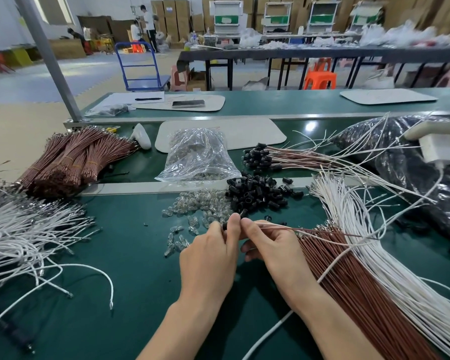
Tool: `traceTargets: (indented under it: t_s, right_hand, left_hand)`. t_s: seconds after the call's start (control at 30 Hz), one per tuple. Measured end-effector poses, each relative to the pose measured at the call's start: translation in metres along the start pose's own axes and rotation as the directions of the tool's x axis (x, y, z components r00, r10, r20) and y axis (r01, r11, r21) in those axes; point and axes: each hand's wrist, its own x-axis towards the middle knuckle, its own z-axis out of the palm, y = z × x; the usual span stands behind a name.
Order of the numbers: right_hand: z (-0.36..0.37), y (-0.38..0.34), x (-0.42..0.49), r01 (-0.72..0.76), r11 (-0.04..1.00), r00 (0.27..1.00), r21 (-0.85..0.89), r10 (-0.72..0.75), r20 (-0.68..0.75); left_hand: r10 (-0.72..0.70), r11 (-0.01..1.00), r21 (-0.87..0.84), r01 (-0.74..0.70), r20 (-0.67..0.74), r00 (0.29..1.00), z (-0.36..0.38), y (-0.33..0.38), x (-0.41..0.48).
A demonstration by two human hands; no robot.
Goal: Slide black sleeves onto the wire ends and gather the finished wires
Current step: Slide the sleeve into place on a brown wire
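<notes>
I am watching through the head camera. The left hand [211, 252] is pinching a small black tubular sleeve [225, 226] between thumb and forefinger, just above the green table mat [130, 268]. The right hand [268, 245] is meeting it fingertip to fingertip and pinching a thin white and brown wire pair [304, 229], whose end is reaching the sleeve. The pair is trailing off rightward over the other wires.

Room is running tight on both flanks. A fan of loose brown wires [361, 289] and a fan of loose white wires [390, 255] are lying just beside the right forearm, running to the lower right corner. A tangle of white wires [24, 229] is spreading in from the left edge. Between them, bare mat is showing below and left of the hands. Just beyond the fingertips, a scatter of clear glass bulbs [200, 206] and a heap of loose black sleeves [255, 193] are sitting at a grey metal rail [130, 188] crossing the bench.

Past the rail, a crumpled clear plastic bag [198, 154] is holding more bulbs. The finished wires with black capped ends [260, 157] are lying gathered to its right. A large dark plastic bag [413, 157] at far right is holding small black pieces, and I cannot tell what they are. Banded bundles of brown wire [73, 159] are lying stacked at far left.
</notes>
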Motion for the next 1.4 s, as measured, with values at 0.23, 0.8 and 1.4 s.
traceTargets:
  t_s: [0.23, 0.8, 1.4]
  right_hand:
    - [0.000, 0.003, 0.003, -0.030, 1.000, 0.999, 0.003, 0.030, -0.045]
    - [-0.002, 0.005, 0.007, -0.047, 0.998, 0.999, 0.052, 0.047, -0.003]
    - [-0.001, 0.000, 0.002, -0.013, 0.998, 0.998, -0.062, 0.016, 0.060]
  left_hand:
    - [0.037, 0.992, 0.121, -0.046, 0.074, 0.997, 0.000, -0.002, 0.002]
    - [0.035, 0.999, -0.018, -0.035, 0.036, 0.999, -0.003, 0.001, -0.001]
    - [-0.029, 1.000, -0.007, 0.029, 0.027, 0.999, -0.006, 0.001, 0.001]
